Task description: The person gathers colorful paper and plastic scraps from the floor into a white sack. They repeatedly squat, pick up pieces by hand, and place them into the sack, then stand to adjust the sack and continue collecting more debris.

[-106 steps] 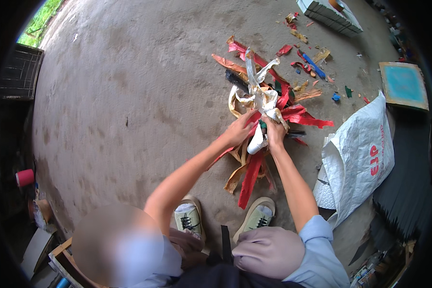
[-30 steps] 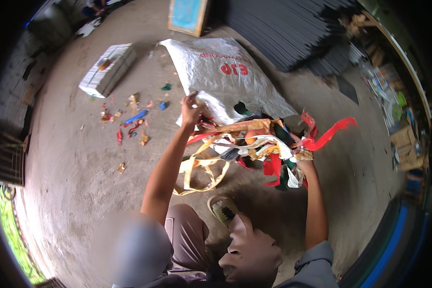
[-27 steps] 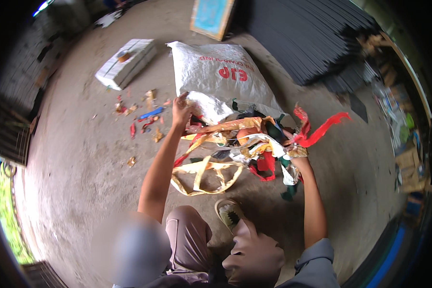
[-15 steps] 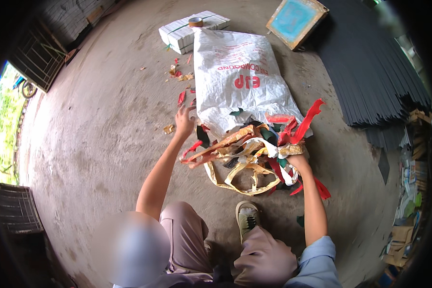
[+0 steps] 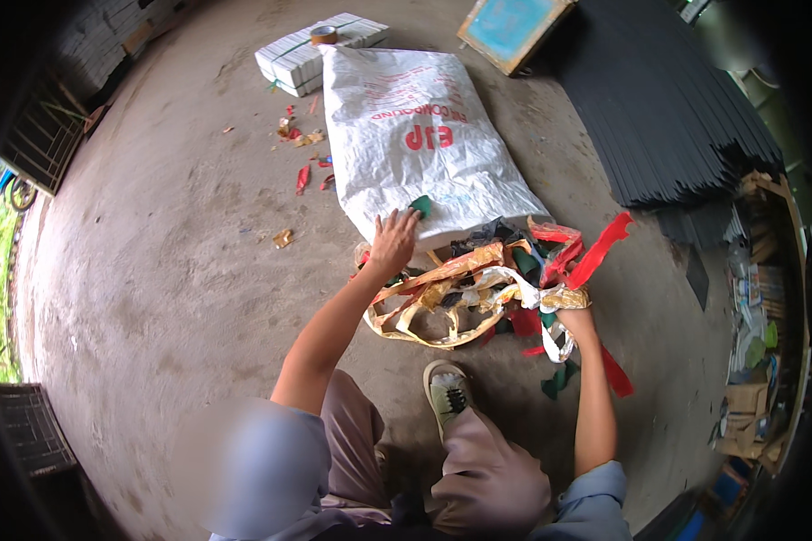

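A white woven sack (image 5: 433, 153) with red print lies flat on the floor in front of me. At its near end spreads a tangle of scrap strips (image 5: 460, 263) in tan, white, red and black. My left hand (image 5: 393, 242) is over the sack's near left edge, fingers stretched out, their tips beside a small dark green scrap (image 5: 421, 206). My right hand (image 5: 576, 319) is closed round the right end of the tangle, where a long red strip (image 5: 602, 248) sticks up. Other green scraps (image 5: 559, 380) hang or lie below that hand.
Beyond the sack lies a strapped white bundle (image 5: 289, 61) with a roll of brown tape (image 5: 324, 35) on it. A blue framed panel (image 5: 512, 27) and stacked dark sheets (image 5: 668, 117) stand at the right. Small red and tan scraps (image 5: 303, 178) dot the concrete floor.
My left hand has moved from the floor left of the sack to its near edge by the green scrap. My right hand keeps its grip on the tangle. The view has shifted.
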`<control>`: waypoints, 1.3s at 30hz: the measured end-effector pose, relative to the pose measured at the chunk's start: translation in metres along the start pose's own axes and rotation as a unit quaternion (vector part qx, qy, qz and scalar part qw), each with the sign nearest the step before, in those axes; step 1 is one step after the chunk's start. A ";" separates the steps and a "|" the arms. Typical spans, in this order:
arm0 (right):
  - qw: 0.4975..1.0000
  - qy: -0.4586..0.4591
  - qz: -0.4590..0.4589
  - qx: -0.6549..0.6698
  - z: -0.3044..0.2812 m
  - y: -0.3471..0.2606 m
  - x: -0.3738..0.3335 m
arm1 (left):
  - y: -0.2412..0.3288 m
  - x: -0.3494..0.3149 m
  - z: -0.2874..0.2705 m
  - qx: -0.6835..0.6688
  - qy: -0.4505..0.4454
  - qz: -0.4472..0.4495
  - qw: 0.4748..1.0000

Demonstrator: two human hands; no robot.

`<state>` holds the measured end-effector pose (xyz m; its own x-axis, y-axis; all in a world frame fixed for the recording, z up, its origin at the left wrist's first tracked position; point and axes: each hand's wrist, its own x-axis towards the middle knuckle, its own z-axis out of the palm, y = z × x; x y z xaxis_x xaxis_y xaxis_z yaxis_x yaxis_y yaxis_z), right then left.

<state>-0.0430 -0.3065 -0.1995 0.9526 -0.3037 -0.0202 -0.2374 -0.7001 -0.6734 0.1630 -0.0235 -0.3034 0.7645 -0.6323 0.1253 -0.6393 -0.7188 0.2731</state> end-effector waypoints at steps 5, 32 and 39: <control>0.992 0.094 -0.019 -0.078 -0.016 0.026 -0.027 | 0.027 0.022 -0.015 -0.140 0.045 -0.035 0.988; 0.772 0.273 0.311 0.484 0.022 -0.018 0.191 | 0.000 -0.008 -0.093 -0.155 0.014 0.011 0.988; 0.821 0.299 0.335 0.353 0.061 0.009 0.237 | 0.025 -0.006 -0.059 -0.362 0.069 0.010 0.930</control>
<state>0.1920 -0.3450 -0.2554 0.3399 -0.8781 -0.3368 -0.2989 0.2387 -0.9239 0.1472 -0.0210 -0.2410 0.7878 -0.5649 0.2454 -0.4694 -0.2927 0.8331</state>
